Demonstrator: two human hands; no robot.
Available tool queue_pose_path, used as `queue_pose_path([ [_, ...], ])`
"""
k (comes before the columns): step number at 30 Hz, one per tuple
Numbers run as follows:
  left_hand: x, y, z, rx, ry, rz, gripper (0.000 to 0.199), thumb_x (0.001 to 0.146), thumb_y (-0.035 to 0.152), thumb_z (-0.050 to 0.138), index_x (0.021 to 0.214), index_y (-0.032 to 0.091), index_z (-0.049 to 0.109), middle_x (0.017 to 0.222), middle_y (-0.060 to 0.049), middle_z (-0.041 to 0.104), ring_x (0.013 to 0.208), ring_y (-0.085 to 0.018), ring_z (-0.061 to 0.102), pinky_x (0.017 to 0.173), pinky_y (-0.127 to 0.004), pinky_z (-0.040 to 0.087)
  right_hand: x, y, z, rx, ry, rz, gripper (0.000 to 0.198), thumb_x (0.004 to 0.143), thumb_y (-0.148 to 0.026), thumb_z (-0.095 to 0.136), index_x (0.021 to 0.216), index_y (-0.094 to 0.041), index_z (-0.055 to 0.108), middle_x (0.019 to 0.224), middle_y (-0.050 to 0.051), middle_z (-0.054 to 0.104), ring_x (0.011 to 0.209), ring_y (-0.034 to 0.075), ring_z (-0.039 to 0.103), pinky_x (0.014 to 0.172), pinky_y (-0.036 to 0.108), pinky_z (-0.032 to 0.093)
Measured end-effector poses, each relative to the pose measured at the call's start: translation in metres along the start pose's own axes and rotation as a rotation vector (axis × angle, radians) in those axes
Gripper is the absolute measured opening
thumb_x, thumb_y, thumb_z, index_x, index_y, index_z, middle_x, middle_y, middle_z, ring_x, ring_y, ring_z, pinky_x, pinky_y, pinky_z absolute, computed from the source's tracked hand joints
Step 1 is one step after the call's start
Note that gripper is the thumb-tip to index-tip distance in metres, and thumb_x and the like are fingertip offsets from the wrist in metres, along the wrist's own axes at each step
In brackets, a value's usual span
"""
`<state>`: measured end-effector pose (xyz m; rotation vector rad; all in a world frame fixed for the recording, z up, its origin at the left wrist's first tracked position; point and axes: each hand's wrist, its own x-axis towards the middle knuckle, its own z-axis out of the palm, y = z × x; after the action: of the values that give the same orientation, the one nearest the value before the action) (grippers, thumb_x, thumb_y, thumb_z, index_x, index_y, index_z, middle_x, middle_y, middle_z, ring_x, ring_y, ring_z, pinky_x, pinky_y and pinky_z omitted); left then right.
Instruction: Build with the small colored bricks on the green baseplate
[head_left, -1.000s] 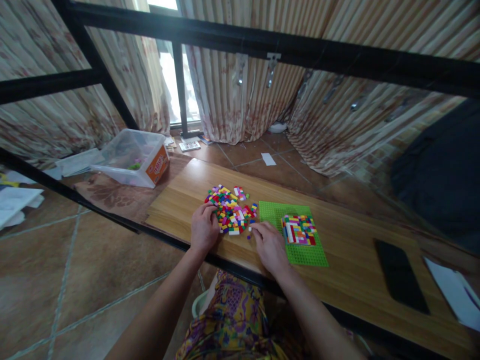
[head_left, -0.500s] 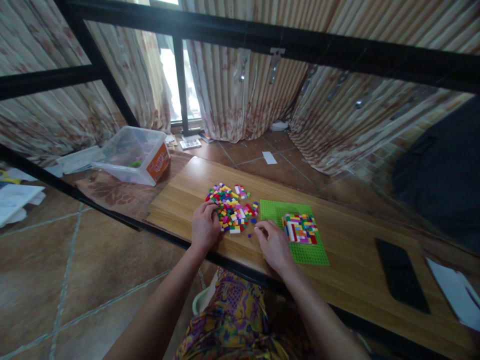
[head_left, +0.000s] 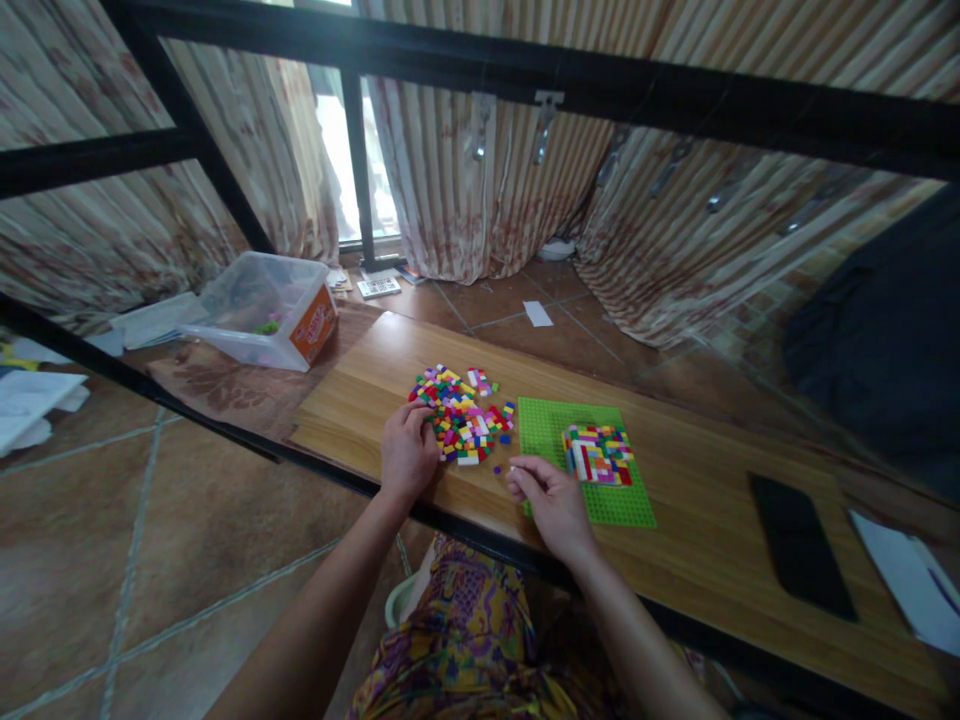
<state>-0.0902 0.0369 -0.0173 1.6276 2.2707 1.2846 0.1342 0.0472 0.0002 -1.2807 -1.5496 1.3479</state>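
My right hand [head_left: 553,503] is pinched shut on a small white brick [head_left: 513,468], only its tip showing between thumb and finger. It hovers over the left front part of a green baseplate [head_left: 540,425]. A block of multicoloured bricks [head_left: 602,455] is built up on that plate. At the left edge of a pile of loose bricks [head_left: 465,420] rests my left hand [head_left: 409,452], fingers loosely bent and touching the bricks; their tips are partly hidden. Between the hands, a small dark blue brick [head_left: 496,470] lies on the wood, near a larger blue brick [head_left: 505,440].
The wooden tabletop [head_left: 697,510] has a dark front edge. A black flat slab [head_left: 799,545] and white paper with a pen [head_left: 904,575] lie to the right. A clear plastic bin [head_left: 262,300] stands beyond the left end. A black metal bar [head_left: 480,65] crosses above.
My right hand has turned slightly and drawn a little toward me and to the right, showing the white brick more clearly. My left hand stays at the pile. The view has shifted slightly.
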Motion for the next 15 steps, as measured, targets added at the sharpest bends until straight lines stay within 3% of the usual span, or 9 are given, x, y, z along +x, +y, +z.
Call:
queue_pose_path([
  [5, 0.0, 0.0, -0.001, 0.008, -0.004, -0.001, 0.023, 0.088, 0.016, 0.049, 0.098, 0.018, 0.07, 0.117, -0.011, 0.069, 0.113, -0.026, 0.063, 0.104, -0.044, 0.049, -0.002, -0.002, -0.001, -0.026, -0.025, -0.015, 0.025, 0.087, -0.044, 0.06, 0.094, -0.023, 0.072, 0.081, 0.003, 0.075, 0.073, 0.021, 0.072, 0.07, 0.036, 0.059],
  [11, 0.0, 0.003, -0.002, 0.009, -0.004, 0.0, 0.024, 0.087, 0.015, 0.048, 0.097, 0.018, 0.07, 0.116, -0.011, 0.069, 0.111, -0.026, 0.064, 0.103, -0.044, 0.05, 0.002, -0.007, 0.005, -0.238, 0.055, -0.226, 0.019, 0.088, -0.036, 0.061, 0.089, -0.024, 0.076, 0.094, 0.006, 0.073, 0.088, 0.022, 0.069, 0.081, 0.036, 0.054],
  [15, -0.001, 0.003, -0.001, 0.006, -0.004, -0.016, 0.024, 0.087, 0.015, 0.049, 0.096, 0.019, 0.07, 0.116, -0.01, 0.069, 0.112, -0.026, 0.063, 0.104, -0.044, 0.05, 0.004, -0.005, 0.011, -0.263, 0.084, -0.249, 0.019, 0.088, -0.033, 0.062, 0.089, -0.023, 0.078, 0.091, 0.006, 0.069, 0.084, 0.02, 0.066, 0.077, 0.033, 0.052],
])
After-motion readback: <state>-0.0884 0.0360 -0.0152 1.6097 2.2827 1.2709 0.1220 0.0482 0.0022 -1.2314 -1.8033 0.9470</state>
